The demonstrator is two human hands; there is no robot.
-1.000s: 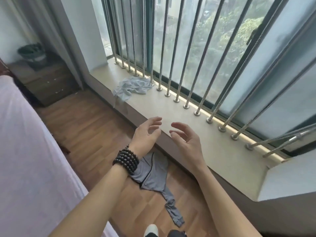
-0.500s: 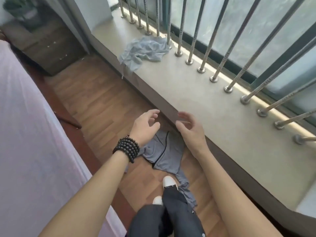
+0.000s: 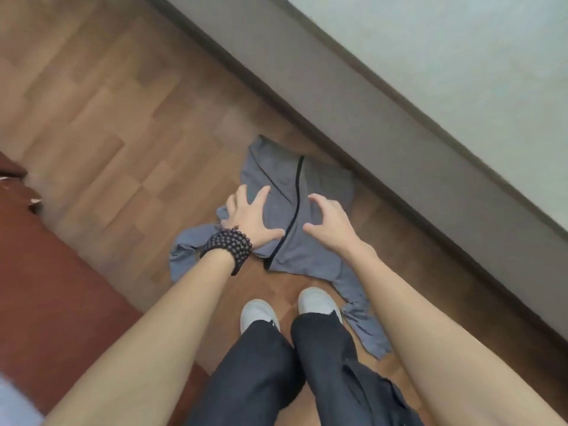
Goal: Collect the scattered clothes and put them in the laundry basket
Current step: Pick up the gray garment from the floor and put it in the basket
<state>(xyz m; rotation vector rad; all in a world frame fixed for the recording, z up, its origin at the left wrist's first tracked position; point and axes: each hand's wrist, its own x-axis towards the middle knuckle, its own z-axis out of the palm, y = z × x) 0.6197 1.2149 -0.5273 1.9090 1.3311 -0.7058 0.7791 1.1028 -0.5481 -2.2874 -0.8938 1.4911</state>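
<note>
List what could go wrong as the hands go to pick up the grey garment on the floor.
1. One sleeve trails beside the right shoe; it may get stepped on or snag as the grey garment is lifted.
2. The left hand and right hand are open and spread over the body only, so both sleeves would likely dangle and drag.
3. The laundry basket is out of view, so the carry may be awkward.

I look down on a wood-plank floor (image 3: 116, 124) in warm brown tones. From 12 to 4 o'clock runs a grey-brown wall base (image 3: 384, 130) under a pale ledge (image 3: 445, 47). At 8 o'clock sits a reddish-brown bed frame (image 3: 55, 296).
</note>
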